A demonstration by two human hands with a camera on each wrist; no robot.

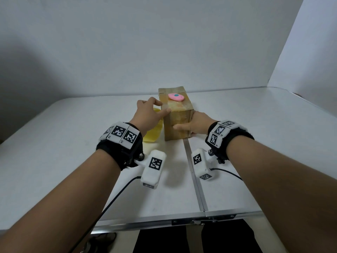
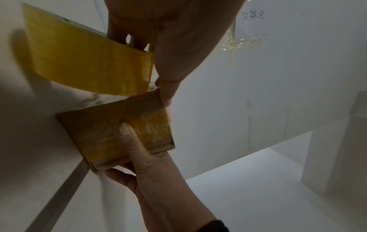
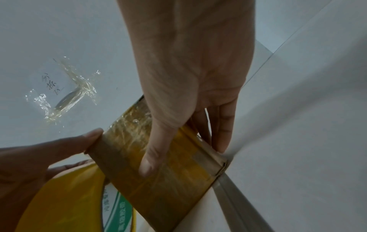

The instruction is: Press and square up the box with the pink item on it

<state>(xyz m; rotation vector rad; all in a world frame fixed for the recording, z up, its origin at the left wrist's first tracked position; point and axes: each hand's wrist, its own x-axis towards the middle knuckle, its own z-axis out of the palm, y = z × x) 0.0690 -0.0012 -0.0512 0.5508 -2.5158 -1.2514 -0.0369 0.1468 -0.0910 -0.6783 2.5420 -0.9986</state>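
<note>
While hands [image 1: 196, 123] grip taped box [image 1: 177, 125], tape roll's [image 3: 79, 204] green print unreadable.

Looks like a recording booth, not a home.
White boards [image 1: 164, 42] wall in a folding table [image 1: 73, 134]; tracking markers [image 1: 156, 163] on both wrists.

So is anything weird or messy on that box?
A little. The cardboard box is wrapped in wrinkled, bubbly tape, and a pink oval thing sits on top, which looks odd. A crumpled clear tape scrap is stuck on the white surface behind. The yellow tape roll stands beside the box.
</note>
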